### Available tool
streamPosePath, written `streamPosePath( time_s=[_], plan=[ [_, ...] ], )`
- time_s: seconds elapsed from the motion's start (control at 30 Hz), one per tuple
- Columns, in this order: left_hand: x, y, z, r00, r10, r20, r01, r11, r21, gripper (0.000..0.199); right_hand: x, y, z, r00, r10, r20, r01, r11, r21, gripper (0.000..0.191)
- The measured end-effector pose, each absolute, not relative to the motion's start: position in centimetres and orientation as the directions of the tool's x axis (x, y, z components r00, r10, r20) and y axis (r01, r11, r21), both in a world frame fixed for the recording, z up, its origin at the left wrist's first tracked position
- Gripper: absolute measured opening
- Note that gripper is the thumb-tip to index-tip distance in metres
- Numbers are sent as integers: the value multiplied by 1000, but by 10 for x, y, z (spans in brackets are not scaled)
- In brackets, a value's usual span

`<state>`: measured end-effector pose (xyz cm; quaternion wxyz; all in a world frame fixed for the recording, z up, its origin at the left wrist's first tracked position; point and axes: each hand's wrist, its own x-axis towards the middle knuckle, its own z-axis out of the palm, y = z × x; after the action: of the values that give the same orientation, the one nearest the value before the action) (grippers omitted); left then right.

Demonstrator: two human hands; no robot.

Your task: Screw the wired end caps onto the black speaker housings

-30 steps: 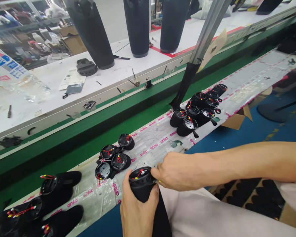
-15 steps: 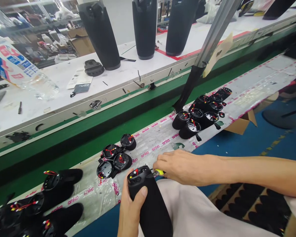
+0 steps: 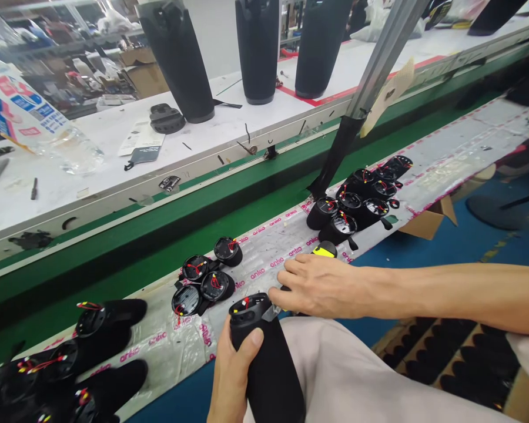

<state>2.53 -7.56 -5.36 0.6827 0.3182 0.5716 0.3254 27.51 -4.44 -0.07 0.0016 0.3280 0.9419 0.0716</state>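
A black cylinder (image 3: 275, 370) leans across my lap, its open end up with red and yellow wire ends inside. My left hand (image 3: 234, 367) is wrapped round its upper part, thumb across the front. My right hand (image 3: 320, 286) is closed on a yellow and black tool (image 3: 325, 250) whose handle sticks out above the knuckles. A flat greyish tip (image 3: 271, 312) shows between my right fingers and touches the cylinder's rim. Several shorter black units with wires (image 3: 216, 286) stand on the covered strip beyond my left hand.
More wired black units (image 3: 350, 202) crowd the strip ahead, and others (image 3: 101, 323) lie at the lower left. A metal post (image 3: 379, 64) rises behind. Tall black cylinders (image 3: 258, 53) and a plastic bottle (image 3: 39, 117) are on the white bench (image 3: 203, 155). An open carton (image 3: 429, 220) sits below.
My right hand has turned and risen slightly, so the tool's yellow handle now shows above it and the flat tip lies at the rim. My left hand keeps its hold.
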Motion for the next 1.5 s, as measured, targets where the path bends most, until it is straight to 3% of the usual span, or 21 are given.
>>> streamPosePath(
  time_s=[0.3, 0.53, 0.73, 0.87, 0.97, 1.07, 1.13, 1.23, 1.33, 1.4, 1.5],
  plan=[
    [21, -76, -53, 168, 825, -540, -36, 553, 833, 79, 274, -42, 12, -816, 577, 33, 569, 793, 218, 13],
    [18, -75, -55, 173, 882, -439, 153, 416, 896, 72, 277, -31, 22, -856, 516, -24, 487, 821, 298, 19],
    [18, -74, -53, 198, 863, -465, 182, 434, 882, 75, 281, -20, 11, -907, 420, 34, 412, 867, 282, 20],
    [24, -75, -58, 177, 857, -484, 129, 467, 875, 75, 280, -17, 5, -902, 432, 17, 423, 873, 242, 19],
    [30, -75, -65, 167, 821, -547, -83, 564, 821, 85, 284, -14, 11, -899, 437, 17, 432, 880, 200, 19],
    [30, -77, -69, 148, 766, -625, -209, 642, 737, 80, 293, -12, 25, -861, 501, 92, 509, 850, 138, 26],
    [26, -77, -70, 117, 743, -659, -205, 667, 716, 74, 297, -13, 32, -783, 609, 126, 620, 780, 83, 28],
    [21, -78, -66, 96, 722, -686, -225, 687, 691, 84, 291, -25, 32, -661, 745, 88, 740, 667, -86, 18],
    [21, -76, -60, 101, 747, -657, -223, 661, 717, 90, 274, -42, 22, -635, 772, 6, 744, 614, -263, 16],
    [22, -76, -56, 115, 798, -591, -165, 602, 781, 90, 264, -51, 15, -666, 745, -38, 717, 626, -306, 11],
    [22, -75, -52, 144, 847, -512, -80, 526, 847, 85, 256, -58, 6, -698, 713, -64, 700, 662, -267, 19]
  ],
)
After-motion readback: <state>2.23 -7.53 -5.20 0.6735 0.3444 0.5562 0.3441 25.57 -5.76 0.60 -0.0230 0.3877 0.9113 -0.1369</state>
